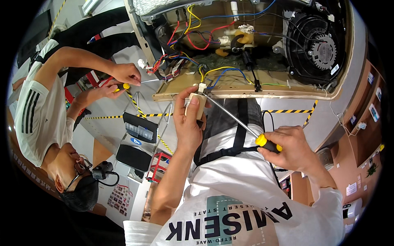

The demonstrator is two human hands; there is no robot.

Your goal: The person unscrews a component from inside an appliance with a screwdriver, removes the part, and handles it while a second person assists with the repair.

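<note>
My left hand (188, 123) is closed around a small beige block-shaped part (193, 105), thumb on its face, at the front edge of an opened appliance housing. A white connector (202, 87) with yellow and blue wires (225, 70) sits at the part's upper end. In my right hand (293, 148) is a screwdriver (236, 119) with a yellow and black handle. Its long metal shaft slants up and left, and the tip ends beside the white connector. Whether the tip touches the connector or the part I cannot tell.
The beige appliance housing (295, 92) spans the top, with a round black fan motor (322, 51) at its right and loose wires at its left. A co-worker (45, 102) at the left holds another screwdriver (124, 87) near those wires. A black chair (135, 158) stands below.
</note>
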